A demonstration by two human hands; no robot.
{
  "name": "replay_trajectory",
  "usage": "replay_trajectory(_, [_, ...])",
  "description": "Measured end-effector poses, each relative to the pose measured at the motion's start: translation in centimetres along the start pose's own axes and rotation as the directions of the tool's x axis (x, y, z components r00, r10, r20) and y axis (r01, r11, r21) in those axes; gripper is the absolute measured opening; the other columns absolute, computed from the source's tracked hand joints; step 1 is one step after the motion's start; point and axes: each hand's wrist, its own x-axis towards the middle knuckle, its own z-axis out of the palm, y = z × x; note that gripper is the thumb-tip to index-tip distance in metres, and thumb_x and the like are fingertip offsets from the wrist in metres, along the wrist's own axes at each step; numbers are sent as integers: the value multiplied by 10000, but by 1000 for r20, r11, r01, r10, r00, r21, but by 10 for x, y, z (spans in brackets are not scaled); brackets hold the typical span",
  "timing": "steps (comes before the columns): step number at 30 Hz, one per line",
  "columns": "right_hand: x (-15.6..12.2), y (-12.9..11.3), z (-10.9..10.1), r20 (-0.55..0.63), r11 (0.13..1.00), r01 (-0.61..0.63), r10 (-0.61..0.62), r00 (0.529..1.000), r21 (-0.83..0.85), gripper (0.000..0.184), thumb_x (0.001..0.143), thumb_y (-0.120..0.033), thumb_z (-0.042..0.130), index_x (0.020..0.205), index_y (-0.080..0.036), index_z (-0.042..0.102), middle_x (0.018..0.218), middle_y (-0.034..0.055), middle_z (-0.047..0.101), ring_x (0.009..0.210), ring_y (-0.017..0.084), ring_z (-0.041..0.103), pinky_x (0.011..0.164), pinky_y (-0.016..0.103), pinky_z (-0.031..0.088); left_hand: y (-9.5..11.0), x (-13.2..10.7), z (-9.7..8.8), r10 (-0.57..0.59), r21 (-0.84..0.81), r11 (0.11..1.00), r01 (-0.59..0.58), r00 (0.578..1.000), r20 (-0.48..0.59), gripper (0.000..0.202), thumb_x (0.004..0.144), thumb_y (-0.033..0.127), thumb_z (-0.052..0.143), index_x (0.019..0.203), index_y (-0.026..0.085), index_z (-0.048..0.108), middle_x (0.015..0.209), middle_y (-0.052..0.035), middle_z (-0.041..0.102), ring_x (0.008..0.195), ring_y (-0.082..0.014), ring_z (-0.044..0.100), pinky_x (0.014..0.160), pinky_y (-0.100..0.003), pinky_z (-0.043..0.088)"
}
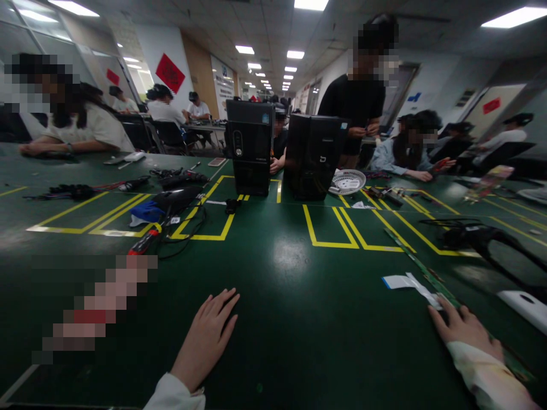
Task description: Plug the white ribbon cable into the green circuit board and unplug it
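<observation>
My left hand [208, 336] lies flat on the green table [299, 296], fingers stretched out and together, holding nothing. My right hand [464, 327] rests at the right, fingers extended, fingertips touching the end of a white ribbon strip [412, 283] and a long thin green strip [421, 267] that runs diagonally across the mat. Neither hand grips anything.
Two black computer towers [249, 145] [314, 155] stand upright mid-table among yellow tape outlines. A red-handled screwdriver [144, 242], cables and a blue cloth lie left. A white round fan grille [347, 182] sits behind. A black cable bundle [482, 236] lies right. Several people work around.
</observation>
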Motion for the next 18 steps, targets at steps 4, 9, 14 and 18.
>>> replay_trajectory(4, [-3, -9, -7, -40, 999, -1, 2, 999, 32, 693, 844, -599, 191, 1328, -175, 448, 1366, 247, 388, 1236, 415, 403, 901, 584, 367, 1, 0, -1, -2, -6, 1000, 2, 1000, 7, 422, 946, 325, 368, 1357, 250, 427, 1401, -49, 462, 1294, -230, 405, 1072, -477, 315])
replay_trajectory(9, [2, -1, -2, -32, 996, 83, -82, 996, 36, 656, 861, -553, 163, 1316, -184, 456, 1376, 201, 394, 1226, 390, 419, 913, 554, 382, -1, 0, 0, -5, 1, 1000, 5, 1000, 19, 429, 945, 327, 365, 1363, 245, 420, 1405, -60, 457, 1293, -236, 407, 1061, -492, 326])
replay_trajectory(14, [11, 20, 12, 95, 990, 139, -141, 985, 24, 645, 869, -530, 166, 1421, -232, 321, 1412, 204, 336, 1301, 363, 337, 932, 610, 316, -1, 0, 1, 0, 1, 1000, 0, 1000, -7, 416, 937, 311, 386, 1347, 259, 438, 1394, -44, 472, 1283, -225, 421, 1072, -471, 315])
replay_trajectory(18, [14, 30, 19, 91, 982, 189, -187, 978, -14, 615, 861, -482, 227, 1415, -240, 340, 1410, 202, 340, 1294, 334, 361, 908, 575, 346, -1, 0, 1, 6, 2, 1000, -6, 1000, -3, 417, 941, 315, 377, 1350, 255, 433, 1396, -48, 469, 1285, -223, 419, 1074, -476, 312])
